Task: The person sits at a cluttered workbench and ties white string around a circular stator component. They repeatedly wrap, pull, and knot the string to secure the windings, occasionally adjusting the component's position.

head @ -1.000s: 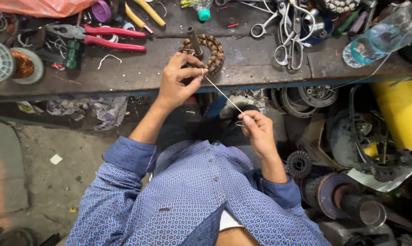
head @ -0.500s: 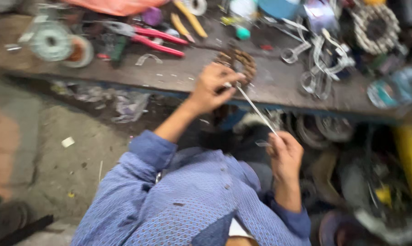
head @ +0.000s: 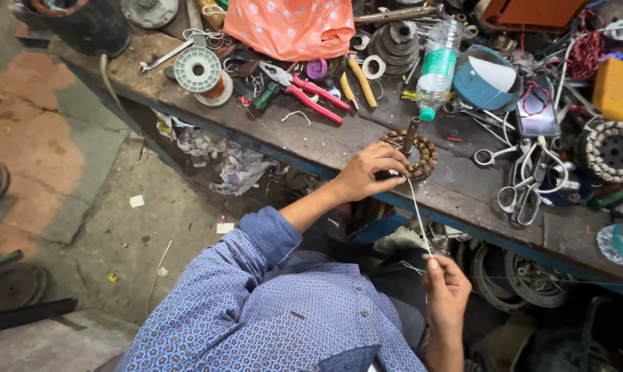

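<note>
— Start at the left end of the worn wooden workbench (head: 463,196). What lies there?

— A white plastic spool wound with copper wire (head: 199,71) near the bench's back left corner, then red-handled pliers (head: 310,95) further in, below an orange plastic bag (head: 292,26).

— And the left hand?

— The left hand (head: 366,172) reaches forward from a rolled blue patterned sleeve, arm stretched up across the bench's front edge. Its fingers are curled down and pressed onto the round copper-wound motor stator ring (head: 415,153), which lies flat just inside that front edge, with a dark metal rod standing in its middle.

— What runs from the ring?

— A thin white strip of insulating sleeve (head: 418,217), taut, slanting down off the edge to the right hand (head: 446,289).

— How is that hand held?

— Low, below the bench, wrist bent upward, thumb and forefinger pinched narrowly on the strip's lower end; the other fingers are folded in.

— Further right?

— Steel scissors (head: 525,186) near the front edge, and a clear plastic bottle with a green label (head: 437,69) behind the ring.
</note>
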